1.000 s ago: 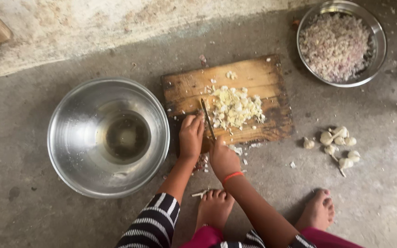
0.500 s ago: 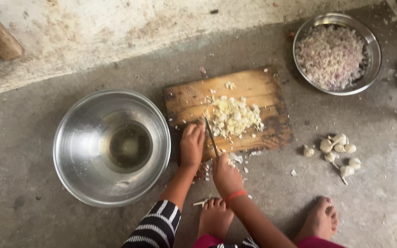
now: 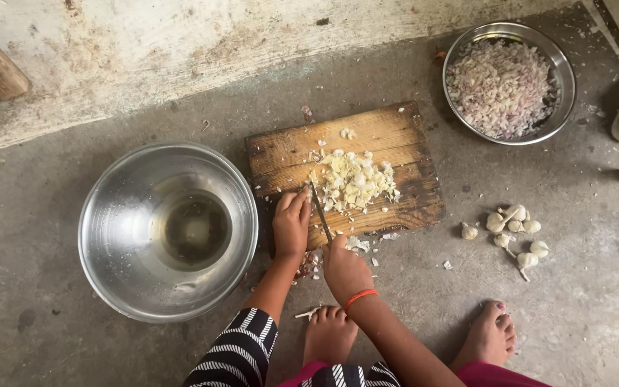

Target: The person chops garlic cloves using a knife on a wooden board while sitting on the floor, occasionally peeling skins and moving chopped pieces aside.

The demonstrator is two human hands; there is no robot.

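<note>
Both hands (image 3: 291, 226) work a knife (image 3: 319, 213) through chopped garlic (image 3: 356, 180).

Soft, even daylight, faint shadows, mild glare inside the steel bowl (image 3: 168, 231), sharp focus throughout.

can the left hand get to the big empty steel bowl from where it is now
Probably yes. The left hand rests flat on the near left edge of the cutting board, and the empty steel bowl sits right beside that edge with only bare floor between. Nothing blocks a short sideways move.
</note>
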